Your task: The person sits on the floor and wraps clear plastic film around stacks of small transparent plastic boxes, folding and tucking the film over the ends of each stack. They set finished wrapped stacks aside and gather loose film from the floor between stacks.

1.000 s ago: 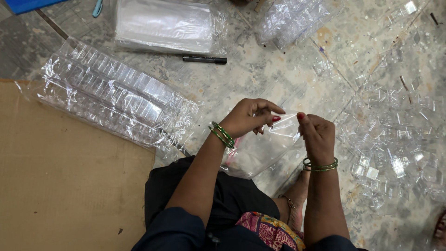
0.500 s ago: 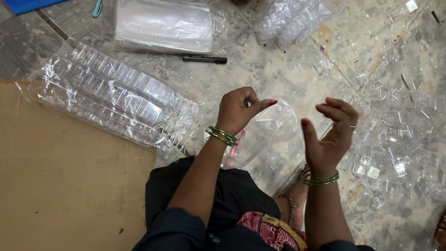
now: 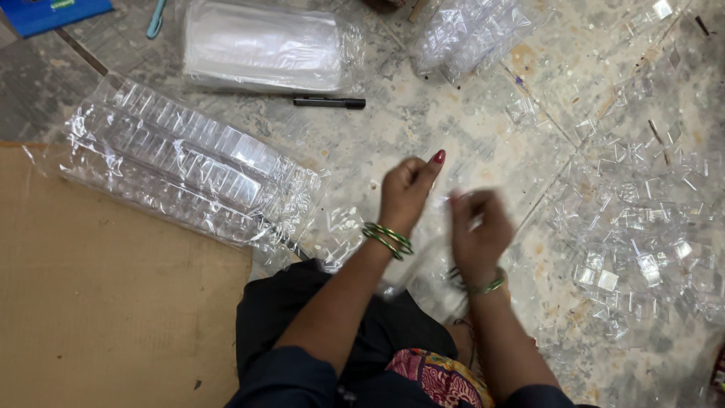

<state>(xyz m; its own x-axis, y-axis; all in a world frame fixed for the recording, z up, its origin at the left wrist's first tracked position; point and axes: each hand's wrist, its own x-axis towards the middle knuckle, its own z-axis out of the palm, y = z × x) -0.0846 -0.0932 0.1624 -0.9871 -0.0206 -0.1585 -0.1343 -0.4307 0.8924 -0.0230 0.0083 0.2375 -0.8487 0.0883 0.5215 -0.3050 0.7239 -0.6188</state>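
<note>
Clear plastic film, a thin bag (image 3: 434,279) as far as the blur allows, hangs between the two hands and drops toward the lap. Left hand (image 3: 406,193) has its fingers curled into a loose fist with the thumb sticking up, pinching the upper edge of the film. Right hand (image 3: 477,227) is smeared by motion; its fingers look curled against the same film, though whether they truly grip it I cannot tell. Green bangles (image 3: 387,239) ring the left wrist.

Just left of the left hand lies a long clear bag of small transparent boxes (image 3: 181,170), partly over a brown board (image 3: 98,302). Beyond the hands, a black marker (image 3: 328,102) rests on the stone floor (image 3: 393,128), with a wrapped stack of clear sheets (image 3: 264,45) behind it. Right of the right hand, loose clear plastic pieces (image 3: 634,234) are scattered across the floor.
</note>
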